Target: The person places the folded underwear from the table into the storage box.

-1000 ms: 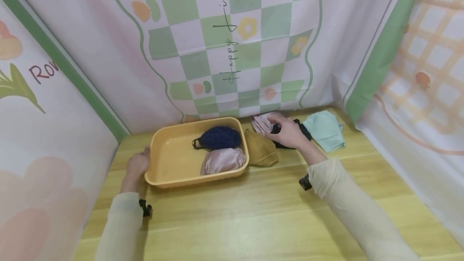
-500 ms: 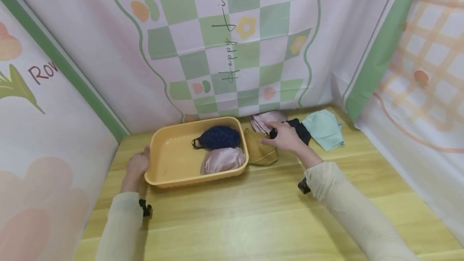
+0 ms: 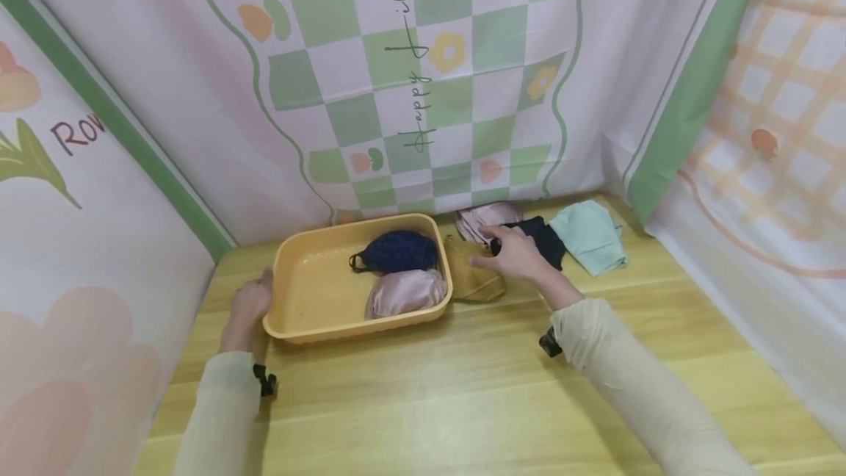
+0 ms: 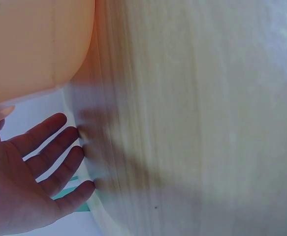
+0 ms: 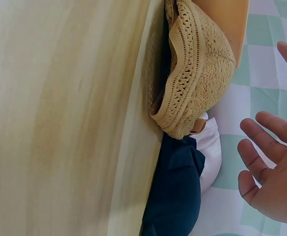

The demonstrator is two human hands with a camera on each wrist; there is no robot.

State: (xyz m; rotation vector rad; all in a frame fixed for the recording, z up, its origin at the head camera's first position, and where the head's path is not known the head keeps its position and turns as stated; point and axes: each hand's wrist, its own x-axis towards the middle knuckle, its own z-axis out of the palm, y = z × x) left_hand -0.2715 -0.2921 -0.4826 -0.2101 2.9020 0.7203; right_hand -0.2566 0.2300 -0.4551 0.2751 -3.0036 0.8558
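Observation:
At the left end of the yellow tray (image 3: 317,323), my left hand (image 3: 251,301) touches the rim with its thumb. The left wrist view shows that hand's fingers (image 4: 59,172) spread below the tray, curled round nothing. Inside the tray lie a navy folded bra (image 3: 399,251) and a pink satin one (image 3: 408,292). My right hand (image 3: 515,252) hovers with spread fingers over a mustard lace bra (image 3: 479,281) against the tray's right side. In the right wrist view, a gap separates that hand (image 5: 276,172) from the lace bra (image 5: 197,73); it holds nothing.
Right of the mustard bra lie a black garment (image 3: 545,241) and a folded mint cloth piece (image 3: 590,235). A pink striped-looking garment (image 3: 485,217) sits behind, near the checkered curtain (image 3: 436,109). Printed curtains enclose the wooden table (image 3: 423,402) on three sides.
My right hand has shifted slightly left and lower, from the pink and black garments to over the mustard bra. The left hand and tray look unmoved.

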